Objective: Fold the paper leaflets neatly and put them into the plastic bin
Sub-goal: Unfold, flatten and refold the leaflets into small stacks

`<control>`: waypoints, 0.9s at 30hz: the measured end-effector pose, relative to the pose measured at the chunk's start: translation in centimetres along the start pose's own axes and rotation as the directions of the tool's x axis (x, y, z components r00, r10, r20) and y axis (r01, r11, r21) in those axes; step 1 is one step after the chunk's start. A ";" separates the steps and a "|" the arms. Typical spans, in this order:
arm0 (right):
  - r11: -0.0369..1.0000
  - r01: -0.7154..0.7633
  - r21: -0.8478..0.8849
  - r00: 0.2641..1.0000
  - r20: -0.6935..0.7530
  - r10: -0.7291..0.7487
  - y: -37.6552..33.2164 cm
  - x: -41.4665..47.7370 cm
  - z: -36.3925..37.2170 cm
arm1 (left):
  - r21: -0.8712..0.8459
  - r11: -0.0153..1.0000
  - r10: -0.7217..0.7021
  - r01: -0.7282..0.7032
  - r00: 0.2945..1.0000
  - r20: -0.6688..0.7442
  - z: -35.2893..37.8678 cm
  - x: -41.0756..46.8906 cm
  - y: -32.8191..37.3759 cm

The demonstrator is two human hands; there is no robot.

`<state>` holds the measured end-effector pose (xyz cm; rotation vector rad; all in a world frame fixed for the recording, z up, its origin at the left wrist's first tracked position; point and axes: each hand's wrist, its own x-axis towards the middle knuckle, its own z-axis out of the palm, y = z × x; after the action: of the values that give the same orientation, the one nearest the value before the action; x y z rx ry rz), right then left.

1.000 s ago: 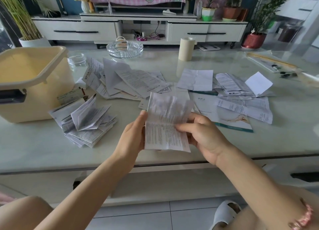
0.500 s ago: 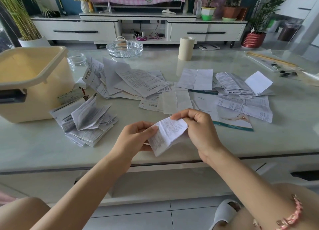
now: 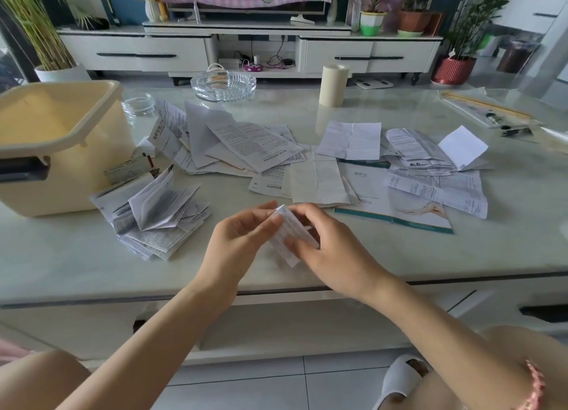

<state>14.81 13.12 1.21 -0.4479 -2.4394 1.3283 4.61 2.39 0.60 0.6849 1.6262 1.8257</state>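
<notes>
A small folded leaflet with printed text is held just above the table's near edge. My left hand pinches its upper left edge, and my right hand grips its right side with fingers curled round it. The cream plastic bin stands open at the far left. A heap of folded leaflets lies beside the bin. Unfolded leaflets are spread across the table's middle, with more loose sheets to the right.
A glass ashtray and a small glass dish sit behind the papers. A beige roll stands at the back centre. Pens and a packet lie far right. The marble table ends just below my hands.
The leaflet was a tall open sheet, then half-folded; now it is folded down to a small narrow packet. Both hands have closed in together around it.
</notes>
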 end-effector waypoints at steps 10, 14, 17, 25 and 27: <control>0.929 -0.262 0.263 0.962 0.145 0.230 -0.7 0.7 -0.7 | 0.138 0.987 0.103 -0.088 0.989 -0.104 -0.2 -0.1 -0.1; 0.933 -0.250 0.260 0.967 0.121 0.226 -1.2 0.9 -0.3 | 0.321 0.931 0.221 -0.175 0.969 -0.113 -0.4 -0.1 0.0; 0.915 -0.237 0.328 0.968 0.004 0.250 -1.4 1.4 -0.1 | 0.352 0.914 0.276 -0.201 0.945 -0.175 -0.7 -0.2 0.0; 0.817 -0.293 0.498 0.949 0.047 0.312 -2.1 3.0 0.8 | 0.362 0.896 0.381 -0.258 0.866 -0.326 -2.0 -0.4 0.0; 0.833 -0.283 0.476 0.956 0.068 0.285 -2.4 3.2 1.5 | 0.433 0.862 0.420 -0.263 0.848 -0.322 -2.8 -0.2 0.1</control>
<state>10.99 12.11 2.92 -0.6920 -1.9752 1.9833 2.71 0.36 0.36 0.8511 2.2970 2.0320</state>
